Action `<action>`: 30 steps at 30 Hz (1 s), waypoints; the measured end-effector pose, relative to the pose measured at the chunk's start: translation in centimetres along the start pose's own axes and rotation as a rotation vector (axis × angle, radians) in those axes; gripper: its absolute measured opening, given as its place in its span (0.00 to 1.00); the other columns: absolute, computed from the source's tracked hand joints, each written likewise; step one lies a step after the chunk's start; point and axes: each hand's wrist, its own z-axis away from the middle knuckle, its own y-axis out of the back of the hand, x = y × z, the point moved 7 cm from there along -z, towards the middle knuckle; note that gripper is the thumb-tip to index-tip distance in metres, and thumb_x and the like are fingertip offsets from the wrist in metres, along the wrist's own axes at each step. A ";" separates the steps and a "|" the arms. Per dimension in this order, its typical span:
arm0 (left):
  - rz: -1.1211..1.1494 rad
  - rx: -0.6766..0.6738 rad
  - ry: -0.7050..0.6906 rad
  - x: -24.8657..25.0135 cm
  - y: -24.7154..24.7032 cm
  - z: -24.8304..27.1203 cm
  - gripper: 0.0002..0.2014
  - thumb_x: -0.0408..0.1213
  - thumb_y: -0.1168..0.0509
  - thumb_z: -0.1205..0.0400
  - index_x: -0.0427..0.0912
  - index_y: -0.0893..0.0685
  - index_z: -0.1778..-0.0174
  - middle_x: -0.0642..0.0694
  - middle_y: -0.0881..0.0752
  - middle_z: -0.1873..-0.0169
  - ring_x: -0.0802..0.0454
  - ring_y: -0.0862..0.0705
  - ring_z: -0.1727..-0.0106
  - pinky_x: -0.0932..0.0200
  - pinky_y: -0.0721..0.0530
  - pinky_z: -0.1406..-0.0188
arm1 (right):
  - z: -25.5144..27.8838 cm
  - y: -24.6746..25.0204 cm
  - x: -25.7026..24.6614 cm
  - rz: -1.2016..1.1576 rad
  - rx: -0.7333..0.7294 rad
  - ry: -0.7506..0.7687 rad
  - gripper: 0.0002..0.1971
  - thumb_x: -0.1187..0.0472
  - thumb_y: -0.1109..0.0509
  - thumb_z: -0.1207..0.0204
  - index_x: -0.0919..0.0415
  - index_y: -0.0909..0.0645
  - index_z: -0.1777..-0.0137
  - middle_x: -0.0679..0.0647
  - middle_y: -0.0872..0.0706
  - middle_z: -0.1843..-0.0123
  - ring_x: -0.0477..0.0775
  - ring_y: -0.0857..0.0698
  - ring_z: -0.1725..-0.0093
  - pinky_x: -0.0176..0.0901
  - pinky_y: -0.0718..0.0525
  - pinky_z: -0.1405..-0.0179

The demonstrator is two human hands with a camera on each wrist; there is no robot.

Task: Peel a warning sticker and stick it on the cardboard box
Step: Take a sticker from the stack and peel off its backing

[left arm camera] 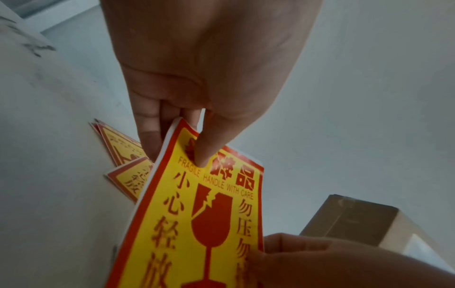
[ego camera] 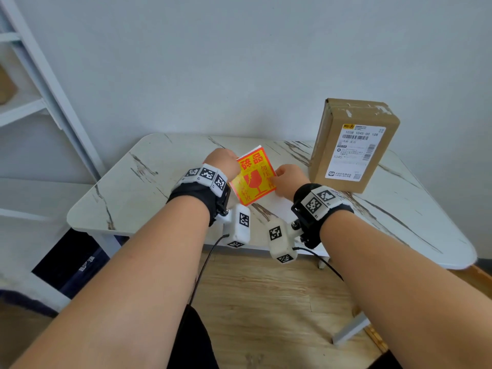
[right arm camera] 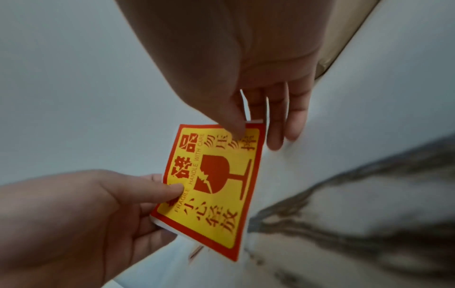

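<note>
Yellow sticker pinched by both hands; only left wrist view shows spare stickers.

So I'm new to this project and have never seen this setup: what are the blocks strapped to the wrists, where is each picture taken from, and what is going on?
No machine here: a person works with bare hands. The strapped blocks are wrist cameras; a third camera sits on the head. The wide picture is the head view, the two close ones look along each hand.

The left hand pinches one corner of a red and yellow warning sticker reading "fragile, handle with care"; the right hand pinches the opposite edge. It is held above a marble-patterned table. Whether its backing is already off is unclear.

More stickers lie on the table, seen from the left wrist. A cardboard box with a shipping label stands upright at the right.
</note>
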 end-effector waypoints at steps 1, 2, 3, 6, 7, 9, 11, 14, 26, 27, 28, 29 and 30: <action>0.030 -0.012 0.007 0.2 -0.1 0.4 0.15 0.28 0.36 0.22 0.36 0.13 0.40 0.36 0.11 0.41 0.38 0.12 0.40 0.46 0.14 0.38 | 0.3 0.5 0.2 -0.038 0.004 0.003 0.05 0.67 0.40 0.18 0.63 0.23 0.52 0.62 0.12 0.55 0.62 0.12 0.53 0.52 0.12 0.49; 0.058 -0.039 0.005 0.4 -0.3 1.0 0.16 0.29 0.35 0.23 0.36 0.13 0.39 0.36 0.11 0.41 0.39 0.12 0.40 0.46 0.14 0.39 | 0.8 1.0 0.4 -0.059 0.008 0.011 0.06 0.68 0.42 0.18 0.63 0.23 0.51 0.64 0.11 0.55 0.63 0.11 0.54 0.55 0.11 0.46; 0.067 -0.075 0.004 0.7 -0.7 1.5 0.16 0.30 0.33 0.23 0.36 0.13 0.39 0.36 0.12 0.40 0.40 0.13 0.40 0.46 0.14 0.38 | 1.2 1.5 0.7 -0.058 0.020 0.025 0.08 0.70 0.43 0.19 0.63 0.22 0.51 0.64 0.12 0.56 0.62 0.12 0.57 0.57 0.11 0.47; 0.141 -0.083 -0.025 1.7 -1.0 2.8 0.19 0.34 0.29 0.23 0.36 0.14 0.36 0.38 0.13 0.38 0.41 0.14 0.39 0.48 0.16 0.34 | 2.8 3.3 1.6 0.010 0.065 0.072 0.09 0.69 0.40 0.20 0.61 0.18 0.52 0.59 0.13 0.63 0.56 0.15 0.64 0.54 0.09 0.52; 0.196 -0.080 -0.043 2.1 -1.1 3.0 0.19 0.36 0.28 0.23 0.38 0.14 0.35 0.39 0.13 0.37 0.42 0.14 0.38 0.49 0.17 0.33 | 3.4 3.7 1.9 0.020 0.068 0.083 0.08 0.68 0.38 0.21 0.61 0.16 0.52 0.58 0.12 0.64 0.55 0.15 0.66 0.52 0.09 0.54; 0.279 -0.047 -0.065 2.7 -1.3 3.8 0.18 0.38 0.28 0.22 0.40 0.14 0.35 0.42 0.11 0.40 0.44 0.12 0.43 0.54 0.16 0.38 | 4.5 4.5 2.6 0.014 0.061 0.097 0.06 0.66 0.34 0.21 0.62 0.16 0.52 0.59 0.11 0.65 0.53 0.14 0.69 0.50 0.09 0.57; 0.335 -0.032 -0.070 3.2 -1.9 4.3 0.16 0.37 0.28 0.22 0.39 0.13 0.37 0.39 0.10 0.45 0.45 0.14 0.58 0.56 0.16 0.47 | 5.4 5.4 3.4 -0.019 0.066 0.105 0.05 0.67 0.32 0.22 0.64 0.14 0.52 0.61 0.11 0.65 0.54 0.14 0.70 0.50 0.08 0.58; 0.373 -0.055 -0.054 4.0 -3.0 5.4 0.10 0.33 0.27 0.23 0.37 0.12 0.46 0.39 0.11 0.61 0.51 0.19 0.72 0.59 0.14 0.65 | 6.4 6.8 4.7 -0.033 0.111 0.100 0.04 0.66 0.30 0.23 0.63 0.14 0.52 0.61 0.10 0.66 0.53 0.15 0.71 0.45 0.10 0.63; 0.735 -0.259 0.214 4.4 -9.6 7.9 0.05 0.23 0.33 0.20 0.33 0.21 0.60 0.38 0.13 0.66 0.51 0.13 0.78 0.47 0.09 0.50 | 7.7 9.3 8.2 0.102 0.429 0.044 0.18 0.67 0.38 0.23 0.58 0.21 0.34 0.60 0.18 0.37 0.62 0.17 0.42 0.49 0.17 0.45; 0.763 -0.267 0.217 4.5 -10.1 8.0 0.06 0.23 0.35 0.18 0.34 0.22 0.61 0.39 0.15 0.66 0.49 0.13 0.74 0.50 0.09 0.55 | 7.6 8.7 8.3 0.089 0.381 0.036 0.17 0.67 0.38 0.23 0.57 0.20 0.37 0.59 0.16 0.40 0.60 0.16 0.47 0.46 0.17 0.51; 0.776 -0.274 0.208 4.7 -10.5 8.0 0.09 0.23 0.37 0.18 0.37 0.23 0.62 0.40 0.16 0.66 0.49 0.15 0.70 0.55 0.11 0.61 | 7.4 7.9 8.3 0.072 0.314 0.029 0.15 0.67 0.36 0.24 0.55 0.19 0.39 0.57 0.14 0.44 0.57 0.14 0.51 0.46 0.17 0.55; 0.783 -0.276 0.202 4.8 -10.8 8.0 0.11 0.23 0.38 0.18 0.39 0.24 0.64 0.42 0.18 0.66 0.49 0.16 0.69 0.59 0.13 0.65 | 7.3 7.1 8.4 0.055 0.251 0.031 0.14 0.66 0.34 0.25 0.54 0.18 0.42 0.56 0.12 0.46 0.56 0.13 0.53 0.47 0.14 0.55; 0.781 -0.281 0.199 5.0 -11.0 8.2 0.12 0.23 0.39 0.18 0.39 0.25 0.66 0.42 0.19 0.67 0.50 0.18 0.69 0.60 0.15 0.69 | 7.3 6.5 8.4 0.049 0.203 0.035 0.12 0.65 0.33 0.25 0.54 0.17 0.43 0.56 0.11 0.47 0.56 0.12 0.53 0.50 0.12 0.53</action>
